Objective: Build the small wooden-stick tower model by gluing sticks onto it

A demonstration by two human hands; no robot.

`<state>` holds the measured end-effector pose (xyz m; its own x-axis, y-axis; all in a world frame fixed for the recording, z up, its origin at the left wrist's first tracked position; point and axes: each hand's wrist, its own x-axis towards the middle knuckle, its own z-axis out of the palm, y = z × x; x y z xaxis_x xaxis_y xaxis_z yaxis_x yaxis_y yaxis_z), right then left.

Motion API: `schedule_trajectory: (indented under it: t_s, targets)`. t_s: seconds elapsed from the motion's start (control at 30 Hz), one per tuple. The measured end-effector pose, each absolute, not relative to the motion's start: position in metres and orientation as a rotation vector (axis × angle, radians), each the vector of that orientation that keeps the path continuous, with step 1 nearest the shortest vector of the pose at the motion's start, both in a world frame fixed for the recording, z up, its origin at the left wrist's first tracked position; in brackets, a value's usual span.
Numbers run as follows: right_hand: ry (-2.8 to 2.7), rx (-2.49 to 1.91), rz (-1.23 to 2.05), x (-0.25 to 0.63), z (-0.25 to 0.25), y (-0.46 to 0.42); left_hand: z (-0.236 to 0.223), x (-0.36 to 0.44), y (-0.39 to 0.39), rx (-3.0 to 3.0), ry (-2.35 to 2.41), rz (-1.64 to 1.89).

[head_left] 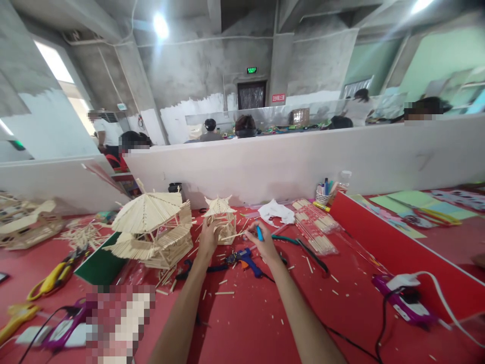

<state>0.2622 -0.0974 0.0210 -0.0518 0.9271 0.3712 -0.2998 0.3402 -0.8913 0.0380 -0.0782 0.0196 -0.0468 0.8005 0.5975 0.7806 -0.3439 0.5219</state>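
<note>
My left hand is closed round the side of a small pavilion model built of thin wooden sticks, standing on the red table. My right hand is closed on a small blue tool and a thin wooden stick that points left at the model's wall. A blue glue gun lies on the table just in front of both hands.
A larger stick pavilion on a green board stands to the left. Yellow-handled cutters, bundles of sticks, a pen cup and a purple glue gun with cables lie around. A low white partition runs behind; other people sit beyond it.
</note>
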Motion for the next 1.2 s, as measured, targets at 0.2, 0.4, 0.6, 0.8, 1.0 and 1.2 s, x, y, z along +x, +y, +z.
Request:
schedule_trajectory:
  t_s: [0.2, 0.4, 0.6, 0.8, 1.0, 1.2]
  targets:
    - [-1.266, -0.679, 1.121, 0.26, 0.023, -0.099, 0.025, 0.042, -0.067, 2.069, 1.89, 1.354]
    - [-1.429, -0.746, 1.004, 0.261, 0.024, -0.101, 0.033, 0.025, -0.116, 2.166, 1.887, 1.268]
    - [-1.727, -0.79, 0.852, 0.252, 0.035, -0.117, 0.032, 0.037, -0.154, 2.087, 1.252, 1.038]
    - [-1.796, -0.874, 0.725, 0.251, 0.025, -0.111, 0.014, 0.038, -0.15, 1.876, 1.285, 0.975]
    - [-1.834, -1.203, 0.491, 0.268, -0.01, -0.079, 0.009, 0.02, -0.141, 1.956, 1.473, 1.027]
    - [-1.932, -1.305, 0.466, 0.26, -0.025, -0.071, -0.003, 0.025, -0.138, 1.927, 1.553, 1.027]
